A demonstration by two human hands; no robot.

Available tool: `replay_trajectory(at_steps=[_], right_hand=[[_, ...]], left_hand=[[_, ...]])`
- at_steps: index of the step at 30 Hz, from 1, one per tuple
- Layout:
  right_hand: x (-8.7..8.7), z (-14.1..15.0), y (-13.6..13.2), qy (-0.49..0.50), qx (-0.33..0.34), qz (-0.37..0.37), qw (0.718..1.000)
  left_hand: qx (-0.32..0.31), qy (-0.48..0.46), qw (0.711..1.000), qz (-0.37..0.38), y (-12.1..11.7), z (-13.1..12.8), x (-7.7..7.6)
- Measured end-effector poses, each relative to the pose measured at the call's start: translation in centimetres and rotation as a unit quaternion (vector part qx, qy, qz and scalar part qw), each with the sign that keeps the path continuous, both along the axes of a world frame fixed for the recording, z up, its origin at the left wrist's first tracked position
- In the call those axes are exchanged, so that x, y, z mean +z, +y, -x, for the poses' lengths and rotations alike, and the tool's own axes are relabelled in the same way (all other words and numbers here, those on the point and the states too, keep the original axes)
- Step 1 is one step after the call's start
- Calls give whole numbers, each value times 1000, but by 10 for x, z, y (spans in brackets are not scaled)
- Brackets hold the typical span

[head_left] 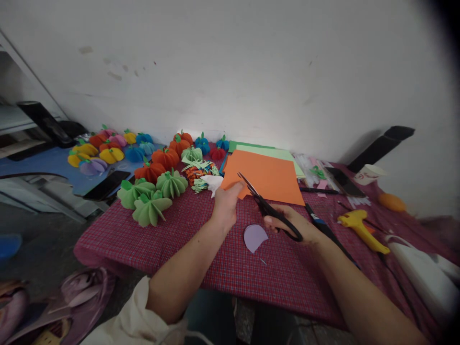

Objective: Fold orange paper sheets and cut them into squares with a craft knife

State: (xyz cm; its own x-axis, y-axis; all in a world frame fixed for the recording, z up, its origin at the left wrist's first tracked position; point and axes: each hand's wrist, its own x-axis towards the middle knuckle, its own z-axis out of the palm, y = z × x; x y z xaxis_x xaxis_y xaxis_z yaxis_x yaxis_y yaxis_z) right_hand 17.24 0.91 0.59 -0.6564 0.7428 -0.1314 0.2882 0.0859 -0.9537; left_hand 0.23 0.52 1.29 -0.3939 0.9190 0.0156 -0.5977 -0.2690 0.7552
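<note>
In the head view, my right hand [287,223] grips black-handled scissors [264,203], their blades pointing up and left over the orange paper. My left hand [226,205] is closed just left of the blades, fingertips at the lower edge of the orange paper sheet [269,175]. What it pinches is hidden; a bit of orange shows beside the fingers. Below the scissors lies a purple paper piece [255,238], rounded with a notch cut at its lower right. A tiny pale scrap [263,261] rests near it on the checked tablecloth [194,244].
Green paper pumpkins [151,207] and orange ones [165,157] stand at left, near a pile of paper scraps [201,175]. More pumpkins and a phone [108,185] occupy the blue table. At right are a yellow glue gun [362,230], another phone [345,182] and a paper cup [369,174].
</note>
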Motion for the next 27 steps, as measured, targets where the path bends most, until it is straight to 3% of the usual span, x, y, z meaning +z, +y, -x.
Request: replay_trajectory(at_steps=[7, 14, 27], right_hand=[[-6, -4, 5, -25, 13, -33, 999], [-2, -3, 5, -45, 20, -58, 997], [1, -3, 3, -6, -16, -20, 1000]], left_hand=[[-3, -2, 1000, 12, 0, 0, 0], [-4, -12, 1000, 14, -1, -1, 2], [-26, 2, 1000, -5, -2, -1, -1]])
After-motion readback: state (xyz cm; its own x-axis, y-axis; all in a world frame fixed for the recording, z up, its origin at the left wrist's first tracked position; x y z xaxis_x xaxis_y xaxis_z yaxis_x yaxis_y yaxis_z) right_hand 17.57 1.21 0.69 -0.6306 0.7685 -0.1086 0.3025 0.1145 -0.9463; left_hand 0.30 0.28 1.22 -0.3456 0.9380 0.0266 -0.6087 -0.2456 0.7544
